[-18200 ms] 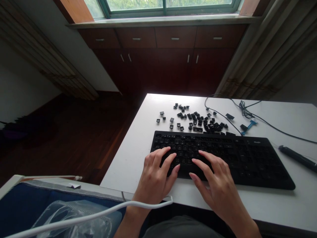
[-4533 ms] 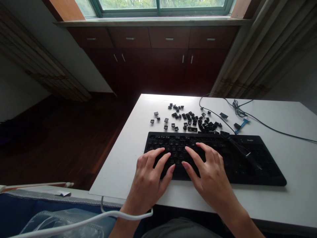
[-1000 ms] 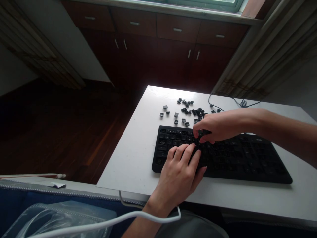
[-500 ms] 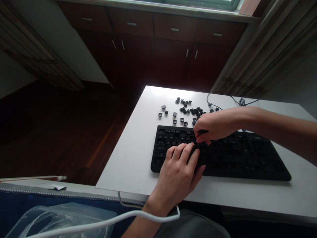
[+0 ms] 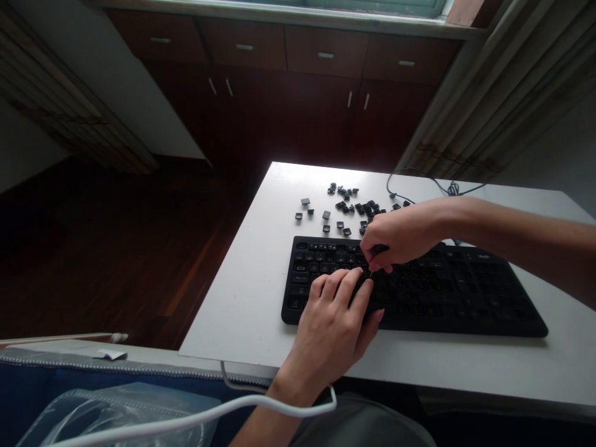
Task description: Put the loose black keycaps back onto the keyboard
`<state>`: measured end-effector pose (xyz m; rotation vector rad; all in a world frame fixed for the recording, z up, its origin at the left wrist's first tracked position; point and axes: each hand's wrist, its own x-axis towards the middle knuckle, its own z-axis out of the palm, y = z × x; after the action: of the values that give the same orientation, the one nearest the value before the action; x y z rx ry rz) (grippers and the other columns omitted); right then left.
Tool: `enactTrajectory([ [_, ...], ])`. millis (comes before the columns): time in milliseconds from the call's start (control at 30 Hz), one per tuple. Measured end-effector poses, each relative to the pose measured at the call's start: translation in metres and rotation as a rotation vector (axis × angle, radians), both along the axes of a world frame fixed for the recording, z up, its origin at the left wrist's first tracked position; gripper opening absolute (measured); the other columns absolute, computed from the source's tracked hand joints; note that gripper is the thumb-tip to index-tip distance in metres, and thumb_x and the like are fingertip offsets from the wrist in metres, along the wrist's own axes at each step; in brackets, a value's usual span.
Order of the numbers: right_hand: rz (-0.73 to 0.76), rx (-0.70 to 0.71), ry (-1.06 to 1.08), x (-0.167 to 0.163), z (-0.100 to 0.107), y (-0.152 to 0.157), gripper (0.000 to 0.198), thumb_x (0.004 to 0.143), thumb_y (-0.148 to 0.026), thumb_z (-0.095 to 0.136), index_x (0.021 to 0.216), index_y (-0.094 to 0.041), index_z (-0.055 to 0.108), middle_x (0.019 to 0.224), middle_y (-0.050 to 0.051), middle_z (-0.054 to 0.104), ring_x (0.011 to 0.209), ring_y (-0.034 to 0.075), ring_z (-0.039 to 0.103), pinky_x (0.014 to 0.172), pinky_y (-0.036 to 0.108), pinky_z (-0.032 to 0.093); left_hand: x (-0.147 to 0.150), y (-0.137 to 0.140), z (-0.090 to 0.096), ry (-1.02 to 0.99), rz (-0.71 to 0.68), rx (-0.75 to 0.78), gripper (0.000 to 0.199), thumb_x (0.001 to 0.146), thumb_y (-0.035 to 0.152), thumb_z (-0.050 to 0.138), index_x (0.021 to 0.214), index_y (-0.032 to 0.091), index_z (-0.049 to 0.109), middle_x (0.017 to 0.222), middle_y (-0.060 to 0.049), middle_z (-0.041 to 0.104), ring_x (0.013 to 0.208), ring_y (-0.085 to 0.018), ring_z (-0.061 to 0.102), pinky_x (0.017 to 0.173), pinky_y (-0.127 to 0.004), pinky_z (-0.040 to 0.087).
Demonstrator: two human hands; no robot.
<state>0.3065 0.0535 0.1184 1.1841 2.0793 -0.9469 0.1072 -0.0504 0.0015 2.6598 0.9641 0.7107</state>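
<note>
Two hands at work: left hand (image 5: 328,316) and right hand (image 5: 393,237), meeting above the left half of the black keyboard (image 5: 447,295).
Left hand: spread and loosely bent, holding nothing that shows; its fingertips rest on the keys, and the wrist crosses the near edge of the white table (image 5: 237,304).
Right hand: closed in a fist around a dark-handled tool (image 5: 380,249); a thin metal shaft points down beside the left fingertips, though whether it touches a key cannot be told.
Right forearm: reaches in from the right, over the far side of the keyboard.
Keyboard: flat on the table, lengthwise along the near edge, its left end well in from the table's left edge.
Loose keycaps (image 5: 367,208): strewn between keyboard and far edge, clustered near the right hand, sparser toward the left edge.
Black cable (image 5: 452,188): bundled by the far edge, right of the keycaps.
White cord (image 5: 209,410): passes below the near edge, across the left forearm.
Clear plastic bag (image 5: 116,413): left of that forearm.
</note>
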Motion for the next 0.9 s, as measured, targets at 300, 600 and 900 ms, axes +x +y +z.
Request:
enactTrajectory([
  [300, -0.015, -0.030, -0.073, -0.009, 0.004, 0.005, 0.018, 0.086, -0.019, 0.058, 0.094, -0.022, 0.074, 0.081, -0.003, 0.073, 0.071, 0.015, 0.064, 0.059, 0.028, 0.043, 0.001, 0.001, -0.001, -0.001, 0.003, 0.003, 0.041, 0.098, 0.036, 0.053, 0.135, 0.019, 0.057, 0.144, -0.009, 0.053, 0.129, -0.028, 0.048, 0.108, -0.049, 0.039],
  [600, -0.118, 0.140, -0.071, -0.028, 0.002, 0.003, 0.012, 0.070, -0.011, 0.078, 0.065, -0.020, 0.073, 0.060, -0.003, 0.067, 0.056, 0.012, 0.058, 0.057, 0.029, 0.041, 0.001, 0.000, -0.001, -0.001, 0.006, -0.001, 0.042, 0.098, 0.036, 0.053, 0.135, 0.018, 0.056, 0.144, -0.009, 0.054, 0.129, -0.029, 0.048, 0.108, -0.048, 0.039],
  [900, -0.130, 0.185, 0.133, -0.016, -0.026, 0.016, 0.027, 0.064, -0.034, 0.087, 0.053, -0.021, 0.065, 0.065, -0.002, 0.068, 0.057, 0.014, 0.061, 0.052, 0.028, 0.041, 0.000, 0.000, 0.000, 0.002, 0.006, 0.005, 0.041, 0.097, 0.036, 0.055, 0.134, 0.019, 0.057, 0.143, -0.010, 0.054, 0.129, -0.029, 0.049, 0.107, -0.049, 0.040],
])
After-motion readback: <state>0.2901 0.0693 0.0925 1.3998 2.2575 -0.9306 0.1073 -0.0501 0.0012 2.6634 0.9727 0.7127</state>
